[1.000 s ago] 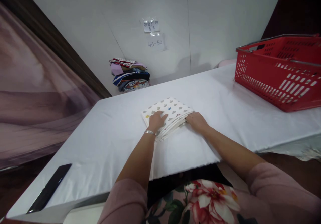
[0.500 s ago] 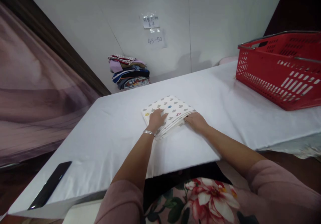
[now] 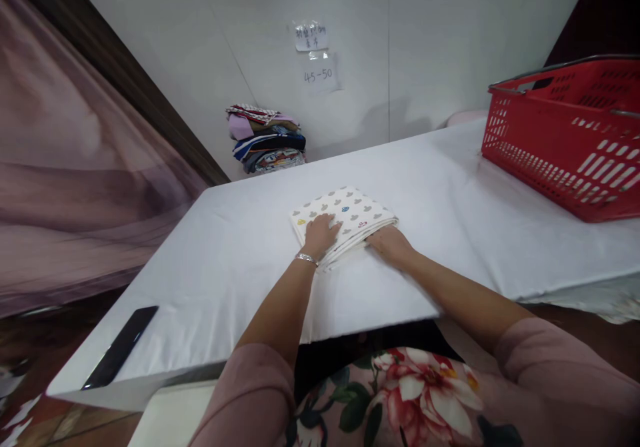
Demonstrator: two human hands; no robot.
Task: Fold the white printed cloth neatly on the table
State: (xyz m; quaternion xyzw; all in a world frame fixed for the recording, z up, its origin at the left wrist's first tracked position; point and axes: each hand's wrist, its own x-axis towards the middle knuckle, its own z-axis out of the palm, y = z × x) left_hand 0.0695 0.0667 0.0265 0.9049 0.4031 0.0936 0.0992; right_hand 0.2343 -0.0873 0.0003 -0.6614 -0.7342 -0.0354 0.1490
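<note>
A white folded cloth printed with grey mushroom-like shapes and a few yellow, blue and red ones lies in the middle of the table. Its near edge shows several layers. My left hand, with a silver bracelet at the wrist, rests on top of the cloth's left side, fingers spread and thumb apart. At the near right edge, my right hand is closed on the cloth, its fingertips tucked under the layers and hidden.
A white sheet covers the table. A red plastic basket stands at the right, and a stack of folded fabrics lies by the wall. A black phone lies near the left front edge. Paper notes hang on the wall.
The whole view has shifted slightly, so everything sits a little to the right. My right fingers have slid a bit further under the cloth's near edge. My left hand stays on top.
</note>
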